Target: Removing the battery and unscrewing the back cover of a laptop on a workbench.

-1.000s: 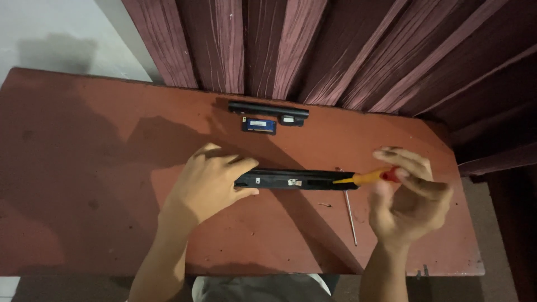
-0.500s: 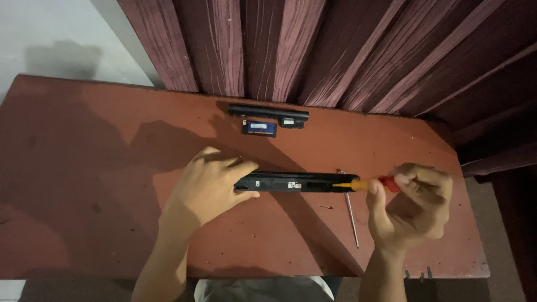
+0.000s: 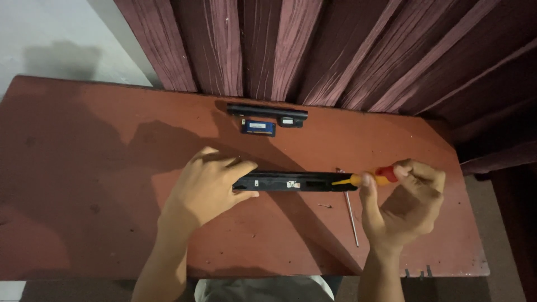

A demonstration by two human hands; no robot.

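A long black bar-shaped part (image 3: 296, 182) lies across the middle of the reddish table (image 3: 89, 168). My left hand (image 3: 204, 187) grips its left end and holds it down. My right hand (image 3: 405, 201) holds a small screwdriver with a yellow and red handle (image 3: 369, 178), its tip pointed at the right end of the black bar. A thin metal rod (image 3: 351, 211) lies on the table just below that end, beside my right thumb.
At the back of the table lie a second long black bar (image 3: 267, 113) and a small blue and black flat piece (image 3: 258, 127). A dark red curtain (image 3: 335, 50) hangs behind the table. The table's front edge runs near my forearms.
My right hand has shifted slightly right and lowered, leveling the screwdriver toward the bar's right end. My left hand keeps the same grip on the bar.
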